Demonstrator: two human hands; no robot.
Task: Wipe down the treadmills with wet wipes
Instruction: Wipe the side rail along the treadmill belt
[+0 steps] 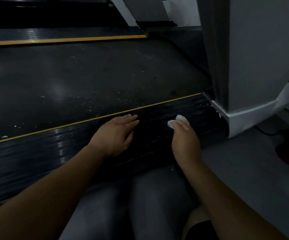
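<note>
Right hand (185,137) is reaching forward with the palm down and the fingers bent over a bunched white wet wipe (177,120), holding it against the ribbed black side rail (36,158) of the near treadmill (157,66). The wipe is poking out ahead of and to the left of the fingertips; the thumb is hidden. Left hand (117,134) is lying flat on the same rail just beside it, apart from the wipe, with the fingers straight and close together, holding nothing, and the tips nearing the thin yellow stripe (92,119). Both forearms are bare and stretching in from the bottom edge. The rail is looking glossy, with faint pale smears around the hands. Beyond the stripe the dark belt (71,75) is carrying scattered pale specks and a few white flecks. At the rail's right end a white base cover (240,118) is sitting under a grey upright (254,58). A second treadmill (62,32) with its own yellow stripe is lying behind. The person's knees (140,205) in grey fabric are pressing close to the rail above a grey floor (244,174). A dark cable (265,132) is trailing by the cover. The room is looking dim.
</note>
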